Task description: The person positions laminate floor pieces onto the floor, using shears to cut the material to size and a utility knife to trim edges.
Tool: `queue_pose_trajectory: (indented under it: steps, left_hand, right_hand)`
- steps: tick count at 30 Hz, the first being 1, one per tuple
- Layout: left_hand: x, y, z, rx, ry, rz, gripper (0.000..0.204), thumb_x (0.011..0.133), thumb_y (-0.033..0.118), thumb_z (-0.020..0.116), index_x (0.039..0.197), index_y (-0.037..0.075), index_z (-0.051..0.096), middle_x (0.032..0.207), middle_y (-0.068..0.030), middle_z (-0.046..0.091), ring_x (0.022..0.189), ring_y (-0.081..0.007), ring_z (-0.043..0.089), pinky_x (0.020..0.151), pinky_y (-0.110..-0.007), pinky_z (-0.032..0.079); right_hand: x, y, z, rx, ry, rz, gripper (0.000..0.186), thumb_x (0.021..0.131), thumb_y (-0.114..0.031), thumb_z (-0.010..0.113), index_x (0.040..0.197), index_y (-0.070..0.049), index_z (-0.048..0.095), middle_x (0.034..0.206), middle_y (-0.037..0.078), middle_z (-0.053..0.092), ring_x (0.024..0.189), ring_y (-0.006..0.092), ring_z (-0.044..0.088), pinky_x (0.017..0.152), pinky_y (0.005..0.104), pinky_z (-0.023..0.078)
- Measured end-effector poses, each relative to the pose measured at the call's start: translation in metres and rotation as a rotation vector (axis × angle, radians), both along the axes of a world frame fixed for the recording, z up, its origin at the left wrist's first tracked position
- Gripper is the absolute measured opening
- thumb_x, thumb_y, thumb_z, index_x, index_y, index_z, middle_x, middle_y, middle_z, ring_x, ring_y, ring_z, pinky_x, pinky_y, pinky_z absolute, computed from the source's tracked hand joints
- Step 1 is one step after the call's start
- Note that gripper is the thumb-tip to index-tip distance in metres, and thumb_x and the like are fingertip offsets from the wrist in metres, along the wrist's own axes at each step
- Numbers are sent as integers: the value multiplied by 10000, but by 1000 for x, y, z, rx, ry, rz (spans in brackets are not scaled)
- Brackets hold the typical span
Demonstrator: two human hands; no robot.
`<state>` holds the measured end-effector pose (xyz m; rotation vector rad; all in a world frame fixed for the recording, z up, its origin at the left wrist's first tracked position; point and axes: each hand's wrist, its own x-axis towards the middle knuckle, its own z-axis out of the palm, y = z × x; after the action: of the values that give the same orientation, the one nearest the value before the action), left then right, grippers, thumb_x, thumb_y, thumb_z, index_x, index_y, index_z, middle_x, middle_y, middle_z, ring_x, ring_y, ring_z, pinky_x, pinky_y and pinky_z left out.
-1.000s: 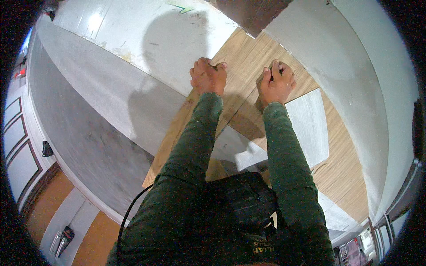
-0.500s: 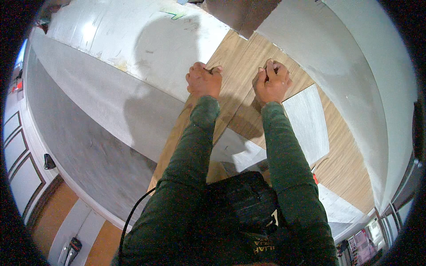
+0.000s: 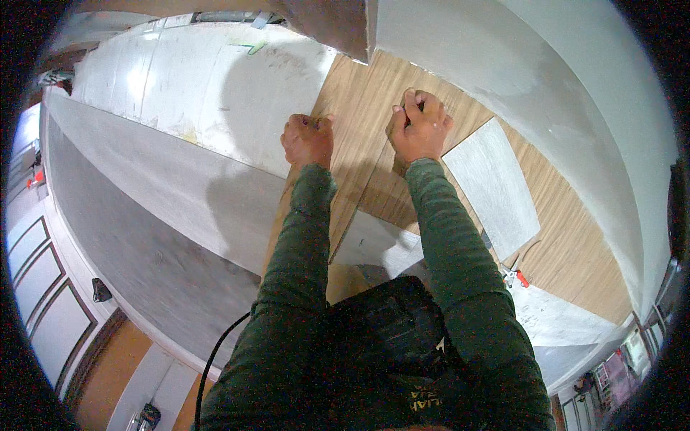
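Observation:
My left hand (image 3: 307, 138) rests on the wood-look planks (image 3: 343, 97), near their seam with the off-white board (image 3: 172, 93), fingers curled and closed over something small and dark that I cannot make out. To its right, my right hand (image 3: 419, 122) is also pressed onto the planks with bent fingers, closed over a dark shape hidden beneath them. Just right of that hand lies a pale grey cut panel (image 3: 492, 183). A tool with a red part (image 3: 520, 276) lies beside my right forearm.
Grey strips (image 3: 158, 201) curve away on the left above white panelled doors (image 3: 50, 280). A pale wall (image 3: 589, 100) rises along the right. A brown edge (image 3: 334, 25) juts in at the top. A black cable (image 3: 215, 352) runs down by my left side.
Both hands sit further left in the picture as the view shifts, still curled on the planks. The red tool now shows more fully beside my right forearm.

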<state>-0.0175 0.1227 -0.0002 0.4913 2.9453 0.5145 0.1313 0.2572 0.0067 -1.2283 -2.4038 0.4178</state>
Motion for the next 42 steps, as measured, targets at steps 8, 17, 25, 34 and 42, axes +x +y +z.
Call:
queue_pose_trajectory:
  steps: [8,17,25,34,42]
  left_hand:
    - [0,5,12,-64,-208,102,426,736,427,755,977,99,630,1054,-101,642,1040,-340,576,877,-488,484]
    - [-11,-7,2,-77,-248,28,482,766,450,727,954,18,626,1041,-178,639,1028,-382,586,901,-474,468]
    - [-3,-4,6,-81,-186,-3,482,780,441,715,973,11,614,1019,-177,645,1013,-382,592,903,-473,459]
    - [-5,-2,5,-72,-182,-32,477,776,441,722,967,17,621,1032,-183,647,1005,-378,603,887,-466,472]
    - [0,-3,17,-180,-233,-75,414,895,462,555,971,60,620,985,-195,685,924,-404,649,802,-508,500]
  right_hand:
    - [2,3,-1,9,39,14,378,789,-283,630,1134,-130,656,1092,72,569,1036,292,538,843,495,393]
    - [1,2,1,-72,129,-25,386,811,-288,630,1161,-126,640,1147,79,569,1087,303,522,913,498,381]
    - [3,1,-1,-44,113,-22,353,839,-275,630,1150,-111,658,1134,79,561,1088,293,511,931,480,360]
    - [5,3,2,-89,73,-10,375,836,-284,612,1166,-109,639,1170,85,566,1114,318,507,941,499,369]
    - [4,1,-3,-95,73,-21,393,830,-309,620,1176,-124,641,1201,78,568,1145,305,506,974,503,355]
